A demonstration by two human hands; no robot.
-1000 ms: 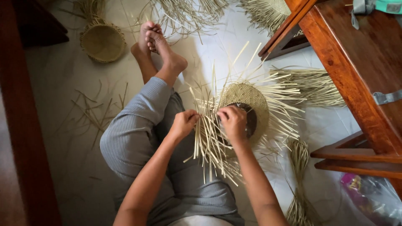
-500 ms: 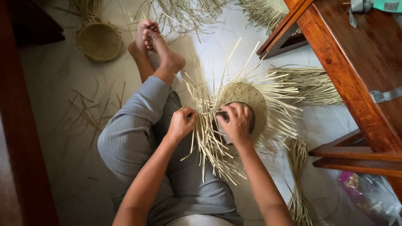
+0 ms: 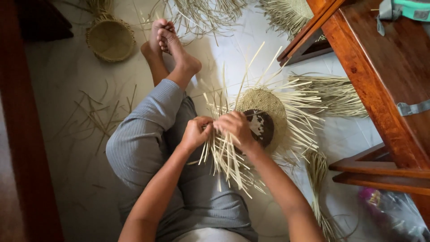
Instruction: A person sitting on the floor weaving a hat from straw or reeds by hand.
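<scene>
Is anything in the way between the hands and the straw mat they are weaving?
Nothing visible is. The left hand and the right hand are already on the woven straw piece, pinching its loose strips at the near edge, over the person's lap.

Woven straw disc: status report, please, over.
Left hand and right hand both pinching loose strands. Woven straw disc on lap. Nothing blocking.

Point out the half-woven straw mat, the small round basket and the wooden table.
Half-woven straw mat [image 3: 264, 102], head view, on its woven middle.
Small round basket [image 3: 110, 41], head view, on its inner bottom.
Wooden table [image 3: 380, 67], head view, on its bare top.
</scene>
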